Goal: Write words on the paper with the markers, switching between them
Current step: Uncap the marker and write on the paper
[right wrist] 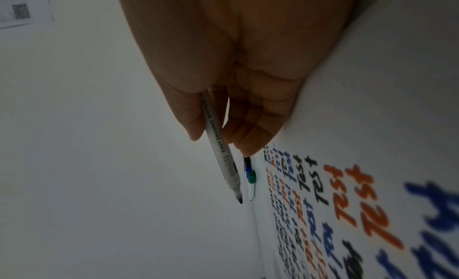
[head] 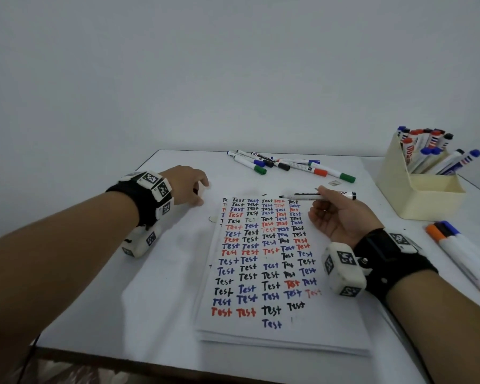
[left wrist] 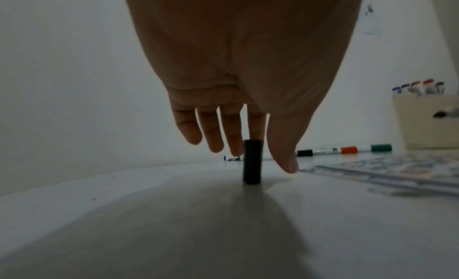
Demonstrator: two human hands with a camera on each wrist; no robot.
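Two hands work over a white table [head: 161, 286]. The right hand [head: 341, 214] pinches an uncapped black marker [head: 316, 195] between thumb and fingers, tip pointing left above the far edge of the paper [head: 263, 336], a stack filled with "Test" in black, blue and red. Bare table lies to the left of the stack. The left hand [head: 186, 187] hovers there with fingers hanging straight. Only the left wrist view shows what lies beneath them: a black cap [left wrist: 252, 161] standing upright on the table, index fingertip touching its top. Loose markers [head: 288, 163] lie beyond the paper near the far edge; a cream marker box [head: 416, 189] stands at the right.
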